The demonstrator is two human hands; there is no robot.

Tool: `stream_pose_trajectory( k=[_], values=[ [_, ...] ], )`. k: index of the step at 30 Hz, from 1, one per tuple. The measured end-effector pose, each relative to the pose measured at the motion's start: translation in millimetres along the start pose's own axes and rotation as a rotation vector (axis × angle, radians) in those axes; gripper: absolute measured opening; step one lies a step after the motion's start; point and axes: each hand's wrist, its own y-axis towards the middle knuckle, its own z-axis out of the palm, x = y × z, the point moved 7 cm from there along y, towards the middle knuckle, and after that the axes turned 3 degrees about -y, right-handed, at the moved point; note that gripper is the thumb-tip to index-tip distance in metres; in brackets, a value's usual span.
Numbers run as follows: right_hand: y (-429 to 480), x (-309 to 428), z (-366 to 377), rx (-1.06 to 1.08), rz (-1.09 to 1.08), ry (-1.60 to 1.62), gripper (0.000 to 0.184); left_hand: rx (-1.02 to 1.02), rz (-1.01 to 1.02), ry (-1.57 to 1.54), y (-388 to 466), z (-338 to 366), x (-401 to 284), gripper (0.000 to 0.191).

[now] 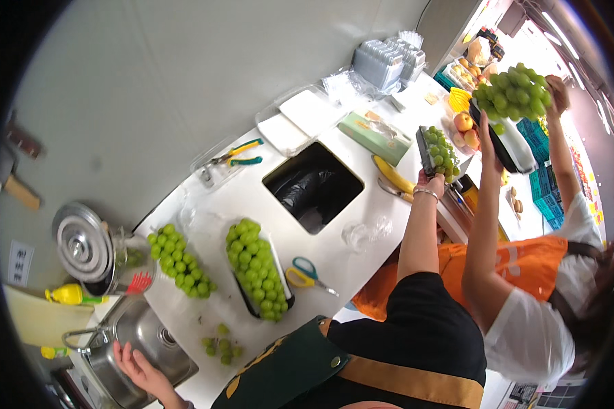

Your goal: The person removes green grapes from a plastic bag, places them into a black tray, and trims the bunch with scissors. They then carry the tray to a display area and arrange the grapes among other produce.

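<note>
My right hand (432, 184), with a bracelet at the wrist, is stretched far out and grips the end of a black tray of green grapes (441, 153). Over the edge of the steel sink (146, 327), my left hand (139, 369) is held up with nothing in it. In front of me on the white counter (307, 255) lies a large bunch of green grapes (256, 268) on a black-and-white tray (281, 255). A second bunch of green grapes (181, 260) lies left of it, and several loose grapes (222, 345) are nearer me.
Scissors (307, 276) lie beside the tray. A square bin opening (314, 186) is cut into the counter. Beyond are pruning shears (238, 153), a banana (393, 175), a knife (395, 191) and a green box (374, 137). A co-worker in an orange apron (517, 266) holds grapes (514, 94) and a tray (506, 140).
</note>
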Motion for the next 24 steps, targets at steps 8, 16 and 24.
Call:
stream_pose_trajectory(
  k=[8, 16, 24],
  values=[
    [-154.5, 37.2, -82.7, 0.327, 0.114, -0.106, 0.019, -0.04, -0.046, -0.301, -35.8, -65.7, 45.4, 0.023],
    [-408.8, 57.0, -204.9, 0.821, 0.598, -0.434, 0.015, 0.482, -0.364, -0.884, -77.5, -54.2, 87.4, 0.035],
    [-611.0, 29.1, -282.1, 1.397, 1.158, -0.659, 0.011, 1.294, -1.104, -1.859, -142.2, -34.7, 33.2, 0.083]
  ],
)
